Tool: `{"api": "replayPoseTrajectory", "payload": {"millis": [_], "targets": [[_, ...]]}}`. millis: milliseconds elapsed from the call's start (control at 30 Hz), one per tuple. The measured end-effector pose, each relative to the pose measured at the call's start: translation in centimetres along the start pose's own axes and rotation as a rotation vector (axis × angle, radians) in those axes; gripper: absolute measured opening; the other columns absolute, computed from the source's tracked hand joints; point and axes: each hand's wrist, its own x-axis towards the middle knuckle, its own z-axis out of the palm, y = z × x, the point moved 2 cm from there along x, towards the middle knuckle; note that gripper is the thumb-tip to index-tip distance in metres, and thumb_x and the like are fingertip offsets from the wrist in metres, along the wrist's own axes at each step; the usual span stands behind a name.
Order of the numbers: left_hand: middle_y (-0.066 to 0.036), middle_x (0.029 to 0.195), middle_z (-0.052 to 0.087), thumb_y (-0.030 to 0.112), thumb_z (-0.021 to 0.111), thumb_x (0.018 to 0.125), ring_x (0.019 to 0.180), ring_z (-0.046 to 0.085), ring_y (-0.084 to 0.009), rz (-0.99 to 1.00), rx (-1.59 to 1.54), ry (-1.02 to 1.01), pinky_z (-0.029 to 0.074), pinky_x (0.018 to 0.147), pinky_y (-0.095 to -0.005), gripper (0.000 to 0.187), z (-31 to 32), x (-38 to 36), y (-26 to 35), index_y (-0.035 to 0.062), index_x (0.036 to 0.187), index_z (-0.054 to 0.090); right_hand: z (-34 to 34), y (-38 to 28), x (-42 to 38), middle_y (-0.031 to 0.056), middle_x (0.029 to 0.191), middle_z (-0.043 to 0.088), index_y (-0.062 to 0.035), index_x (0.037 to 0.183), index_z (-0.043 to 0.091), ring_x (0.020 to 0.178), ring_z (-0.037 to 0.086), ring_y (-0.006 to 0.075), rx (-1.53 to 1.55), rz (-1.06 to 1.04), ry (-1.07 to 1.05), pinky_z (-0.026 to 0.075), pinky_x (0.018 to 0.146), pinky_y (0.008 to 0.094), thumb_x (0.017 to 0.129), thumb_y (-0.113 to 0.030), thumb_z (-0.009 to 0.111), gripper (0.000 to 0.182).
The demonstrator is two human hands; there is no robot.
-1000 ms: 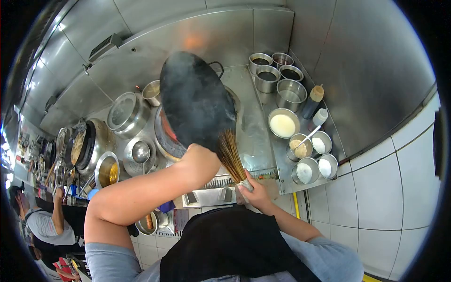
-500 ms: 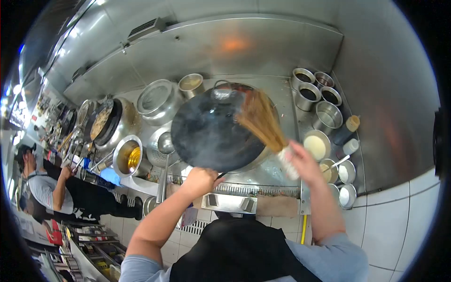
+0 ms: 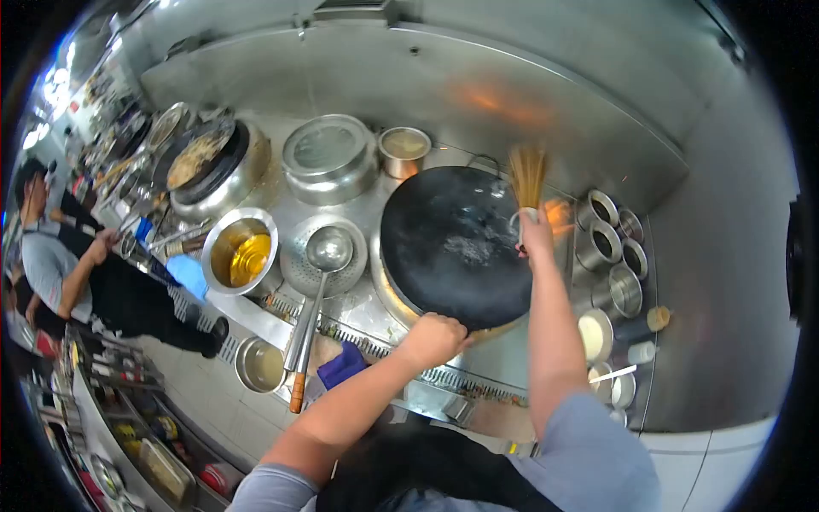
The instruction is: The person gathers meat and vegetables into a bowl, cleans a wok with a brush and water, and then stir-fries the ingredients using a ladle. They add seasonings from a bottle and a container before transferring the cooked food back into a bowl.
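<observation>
My left hand [image 3: 435,340] is closed in a fist at the near edge of a black wok [image 3: 426,264], on its handle, which the fingers hide. Some water glistens in the wok's middle, with faint steam above. In my right hand [image 3: 536,235] is a bamboo wok brush [image 3: 529,175], gripped by its pale wrapped end. Its bristles point up and away, past the wok's far right rim. An orange flame [image 3: 559,218] shows right beside that hand.
On the left stand a lidded pot [image 3: 328,158], a pot of yellow oil [image 3: 213,256] and a ladle [image 3: 329,249] over a perforated strainer [image 3: 299,277]. Sauce containers [image 3: 601,247] line the right wall. A co-worker [image 3: 64,264] stands far left.
The brush has swung from over the wok to its far right side, bristles now upright. Water now shows in the wok, and flame beside it. The view has turned left.
</observation>
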Motion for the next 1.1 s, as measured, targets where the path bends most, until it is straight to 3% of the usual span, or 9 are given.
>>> {"api": "replayPoseTrajectory", "payload": {"millis": [267,400,467,600,700,767,800,1000,1100], "targets": [[-0.009,0.067,0.064,0.032,0.057,0.087,0.065,0.064,-0.0279,-0.039,-0.032,-0.100,0.049,0.063,-0.0401,0.032,-0.6,0.0,0.0,0.0080,0.067,0.063,6.2,2.6,-6.6,0.0082,0.089,0.063,-0.0237,0.146,0.030,0.063,0.061,0.0195,-0.181,0.028,-1.076,0.050,0.046,0.0326,0.083,-0.044,0.066,0.075],[-0.011,0.070,0.065,0.033,0.055,0.088,0.066,0.064,-0.0285,-0.062,-0.074,-0.212,0.049,0.065,-0.0411,0.033,-1.7,0.3,0.4,0.0068,0.070,0.065,-3.2,-1.6,3.0,0.0206,0.116,0.061,-0.0133,0.137,0.044,0.100,0.063,0.0342,-1.341,-0.356,-0.173,0.050,0.084,0.0439,0.087,-0.038,0.049,0.056],[-0.011,0.069,0.065,0.033,0.055,0.088,0.066,0.064,-0.0283,-0.060,-0.067,-0.192,0.049,0.065,-0.0412,0.033,-1.7,0.5,0.1,0.0067,0.070,0.065,-3.7,-4.3,2.7,0.0214,0.107,0.064,-0.0116,0.132,0.049,0.099,0.063,0.0349,-0.897,-0.313,0.199,0.050,0.082,0.0438,0.087,-0.034,0.051,0.050],[-0.010,0.067,0.064,0.035,0.056,0.088,0.065,0.064,-0.0278,-0.046,-0.050,-0.157,0.048,0.064,-0.0409,0.035,-1.2,0.2,0.4,0.0070,0.069,0.064,5.1,1.0,-0.9,0.0216,0.109,0.063,-0.0115,0.124,0.049,0.101,0.061,0.0374,-0.707,-0.134,-0.331,0.046,0.088,0.0471,0.083,-0.033,0.058,0.047],[-0.009,0.072,0.062,0.033,0.056,0.088,0.072,0.062,-0.0271,-0.049,-0.052,-0.172,0.047,0.070,-0.0387,0.033,-1.9,0.1,0.6,0.0060,0.070,0.064,5.0,-0.9,-9.8,0.0146,0.101,0.063,-0.0231,0.141,0.040,0.076,0.065,0.0227,-0.430,0.142,-0.956,0.050,0.043,0.0301,0.084,-0.038,0.062,0.063],[-0.010,0.075,0.061,0.030,0.056,0.088,0.076,0.060,-0.0268,-0.042,-0.038,-0.093,0.046,0.073,-0.0381,0.030,-2.3,-0.5,1.0,0.0052,0.074,0.064,0.4,-2.6,-9.4,0.0158,0.100,0.065,-0.0230,0.139,0.043,0.081,0.065,0.0264,-0.690,0.099,-0.945,0.054,0.056,0.0346,0.083,-0.039,0.063,0.062],[-0.010,0.079,0.060,0.027,0.055,0.087,0.080,0.059,-0.0265,-0.012,-0.012,-0.002,0.044,0.077,-0.0374,0.026,-2.5,-0.5,1.3,0.0043,0.078,0.064,-1.0,3.9,-2.5,0.0178,0.106,0.065,-0.0198,0.132,0.052,0.091,0.065,0.0289,-0.820,-0.499,-0.894,0.053,0.074,0.0383,0.082,-0.038,0.064,0.055],[-0.009,0.081,0.059,0.019,0.054,0.085,0.079,0.056,-0.0253,-0.038,0.060,0.104,0.042,0.077,-0.0387,0.015,-1.6,-1.5,2.1,0.0055,0.082,0.061,-4.3,-3.2,1.2,0.0192,0.106,0.065,-0.0065,0.112,0.061,0.096,0.063,0.0371,-0.774,-0.289,0.244,0.049,0.082,0.0454,0.086,-0.030,0.052,0.036],[-0.008,0.080,0.058,0.020,0.054,0.087,0.079,0.057,-0.0252,-0.070,0.071,0.016,0.041,0.076,-0.0384,0.016,-1.6,-1.5,2.1,0.0067,0.080,0.060,2.5,1.7,-2.2,0.0136,0.087,0.066,-0.0149,0.128,0.049,0.058,0.064,0.0250,-0.968,-0.140,-0.439,0.052,0.051,0.0369,0.082,-0.038,0.061,0.052]]}}
